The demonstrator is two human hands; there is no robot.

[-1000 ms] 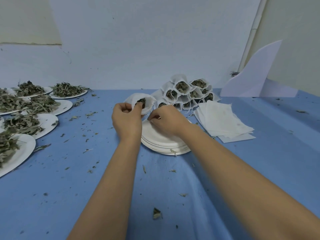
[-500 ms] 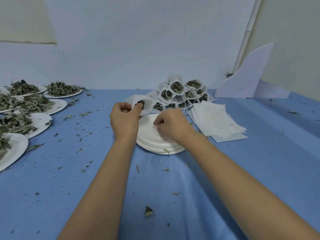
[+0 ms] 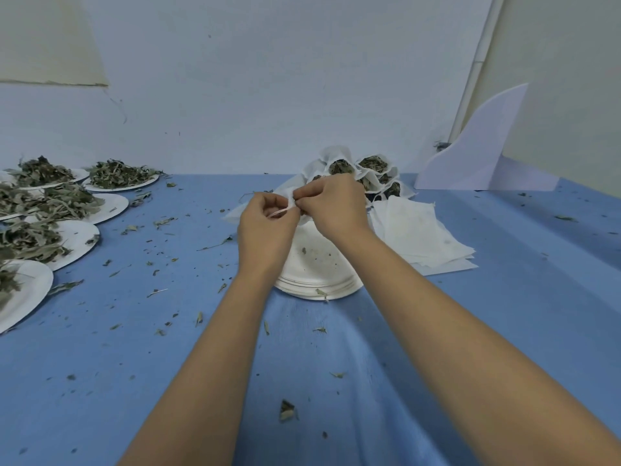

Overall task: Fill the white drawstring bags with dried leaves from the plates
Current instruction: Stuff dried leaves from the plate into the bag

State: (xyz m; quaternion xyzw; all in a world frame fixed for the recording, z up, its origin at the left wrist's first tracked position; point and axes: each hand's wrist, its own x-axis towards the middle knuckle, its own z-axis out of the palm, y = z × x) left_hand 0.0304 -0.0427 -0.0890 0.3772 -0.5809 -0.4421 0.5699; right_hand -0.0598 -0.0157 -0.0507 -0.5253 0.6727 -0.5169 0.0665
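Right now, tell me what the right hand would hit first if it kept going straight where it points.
The right hand points away and leftward. Its fingers pinch the white bag, so it would likely next meet the left hand, which holds the same bag just beyond. Depth is hard to judge.

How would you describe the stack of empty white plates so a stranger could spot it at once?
On the blue tablecloth, look to the middle, under the left hand and right hand. There sits the stack of empty white plates, beside the flat unfilled bags. Unlike the single plates along the left edge, these are piled together and hold only crumbs, not heaped leaves.
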